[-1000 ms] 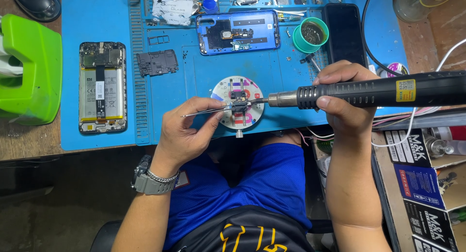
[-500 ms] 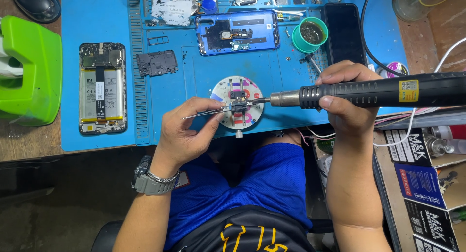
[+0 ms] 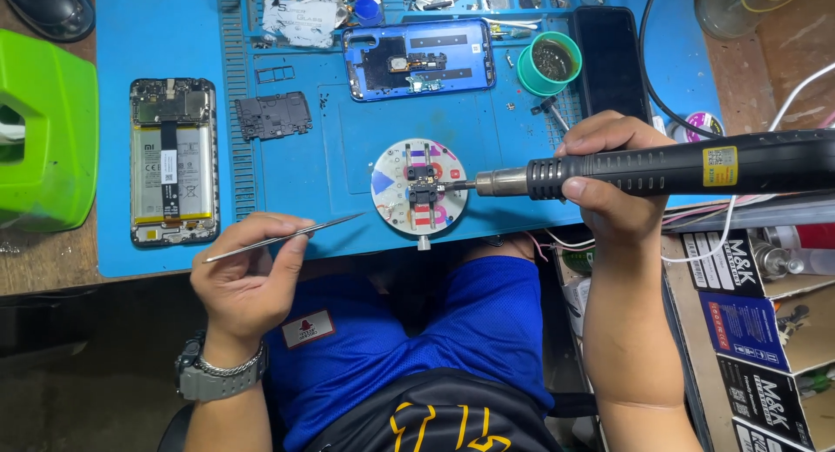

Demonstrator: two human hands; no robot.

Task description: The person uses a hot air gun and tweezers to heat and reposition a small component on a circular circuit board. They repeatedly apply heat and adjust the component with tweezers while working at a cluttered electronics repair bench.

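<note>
Grip, right hand [image 3: 609,187]: closed around the black ribbed barrel of a hot-air tool [image 3: 661,169], held level, its short metal nozzle touching a small dark part clamped at the middle of a round white holder [image 3: 424,187]. Grip, left hand [image 3: 248,274]: pinched shut on thin steel tweezers [image 3: 287,237], tips raised toward the holder but well apart from it, over the near edge of the bench. Holder: flat disc with coloured patches and a metal knob at its near rim, lying on a blue rubber mat [image 3: 156,34] with ridged slots. On the mat: opened phone [image 3: 174,160] showing pale battery and dark boards, at far left; loose black rectangular plate [image 3: 273,115] beside it; blue phone shell [image 3: 419,59], back off; round green tin [image 3: 548,62]; glossy black slab [image 3: 611,56]. Lime-green plastic box [image 3: 43,130] left of the mat.
</note>
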